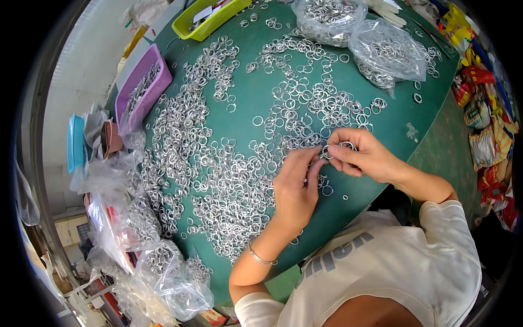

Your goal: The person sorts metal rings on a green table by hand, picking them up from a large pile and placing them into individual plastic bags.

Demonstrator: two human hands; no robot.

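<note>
My two hands meet over the near right part of the table. My right hand (364,155) is closed, with a silver metal ring (348,145) between its thumb and fingers. Fingertips of my left hand (298,185) touch a second small ring (326,152), right beside the right thumb. The left fingers are bent and drawn together; part of their grip is hidden. Loose silver rings (234,201) lie spread to the left of my hands, and another patch of rings (310,103) lies just beyond them.
On the green table (239,117) stand a purple basket (163,82) of metal pieces and a yellow-green basket (188,28). Clear bags of rings (387,52) sit at the far right. More plastic bags (182,283) crowd the left edge, near a blue tub (76,143). Colourful packages (482,141) lie beyond the right edge.
</note>
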